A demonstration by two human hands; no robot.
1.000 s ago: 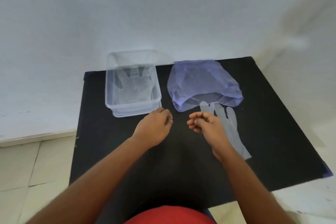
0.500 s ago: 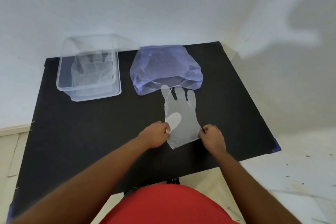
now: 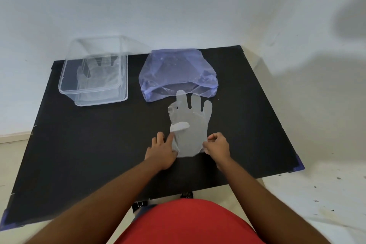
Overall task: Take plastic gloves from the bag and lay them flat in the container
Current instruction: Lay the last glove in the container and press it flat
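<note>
A clear plastic glove (image 3: 190, 123) lies on the black table (image 3: 99, 140), fingers pointing at the bag, its thumb folded across the palm. My left hand (image 3: 161, 151) rests on the glove's cuff at the left edge, fingers spread. At the cuff's right corner, my right hand (image 3: 216, 147) pinches the plastic. The blue plastic bag (image 3: 176, 73) lies open just beyond the glove's fingertips. At the far left stands the clear container (image 3: 65, 83) with a glove (image 3: 99, 73) lying flat inside.
The table stands against a white wall at the back. Its right edge and near edge drop to a pale floor. A red garment (image 3: 188, 224) on my body fills the bottom middle of the view.
Both hands came back from near the container and bag to the glove's cuff and took hold of it. The glove now lies straighter, and its thumb has folded further across the palm.
</note>
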